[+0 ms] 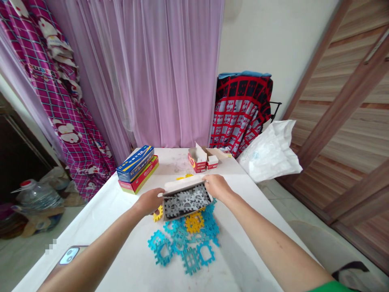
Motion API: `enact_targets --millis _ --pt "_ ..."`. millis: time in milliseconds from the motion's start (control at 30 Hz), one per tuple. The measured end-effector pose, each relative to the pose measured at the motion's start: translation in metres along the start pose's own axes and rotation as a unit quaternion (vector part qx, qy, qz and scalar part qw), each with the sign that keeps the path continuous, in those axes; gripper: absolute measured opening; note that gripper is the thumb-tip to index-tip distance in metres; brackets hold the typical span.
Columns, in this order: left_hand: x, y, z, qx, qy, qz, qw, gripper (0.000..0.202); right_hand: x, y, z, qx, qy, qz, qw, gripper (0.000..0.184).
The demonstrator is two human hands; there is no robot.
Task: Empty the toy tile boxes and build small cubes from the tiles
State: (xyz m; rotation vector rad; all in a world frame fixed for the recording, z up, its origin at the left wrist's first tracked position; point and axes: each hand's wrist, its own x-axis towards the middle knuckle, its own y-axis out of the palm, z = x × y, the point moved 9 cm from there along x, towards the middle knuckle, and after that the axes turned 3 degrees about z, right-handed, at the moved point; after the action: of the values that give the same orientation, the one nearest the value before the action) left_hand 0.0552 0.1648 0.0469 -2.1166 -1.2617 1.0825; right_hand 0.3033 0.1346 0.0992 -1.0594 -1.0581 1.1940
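Note:
Between my two hands is an open cardboard box (182,215) full of grey interlocking plastic pieces (188,200). My left hand (149,201) is closed on its left end, and my right hand (218,186) grips the right end near the raised white flap (185,183). Below and around the box lie several blue and teal notched plastic pieces (192,260) in a loose heap. A yellow piece (194,222) rests on the heap just in front of the box. Another yellow piece (157,214) shows under my left hand.
On the white table (115,227), a blue box (135,163) sits on a red-and-yellow box (138,178) at the back left. Small red open boxes (199,159) stand at the back. A phone (69,256) lies beneath my left forearm. A white bag (270,154) is at the right edge.

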Motion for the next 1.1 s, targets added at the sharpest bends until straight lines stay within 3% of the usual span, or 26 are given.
enact_targets --millis 167,367,600,800,933,1100 --pt "0.001 -0.001 -0.004 -0.137 0.024 -0.041 0.989 0.044 -0.011 -0.007 -0.012 0.05 0.042 -0.103 0.992 0.04" --pt "0.012 0.013 0.0 -0.191 0.029 -0.065 0.979 0.037 -0.033 0.028 -0.025 0.128 0.042 -0.178 0.975 0.042" --pt "0.028 0.014 0.02 -0.182 -0.036 -0.055 0.981 0.034 -0.053 0.061 -0.037 0.224 0.014 -0.232 0.947 0.041" --pt "0.023 0.032 0.03 -0.226 -0.051 -0.024 0.973 0.031 -0.068 0.085 -0.045 0.34 0.042 -0.173 0.923 0.036" --pt "0.022 0.045 0.029 -0.246 -0.036 -0.021 0.968 0.029 -0.06 0.084 -0.063 0.409 0.123 -0.124 0.896 0.039" --pt "0.02 0.057 0.031 -0.261 -0.011 -0.054 0.964 0.026 -0.044 0.092 -0.067 0.516 0.161 0.013 0.841 0.031"
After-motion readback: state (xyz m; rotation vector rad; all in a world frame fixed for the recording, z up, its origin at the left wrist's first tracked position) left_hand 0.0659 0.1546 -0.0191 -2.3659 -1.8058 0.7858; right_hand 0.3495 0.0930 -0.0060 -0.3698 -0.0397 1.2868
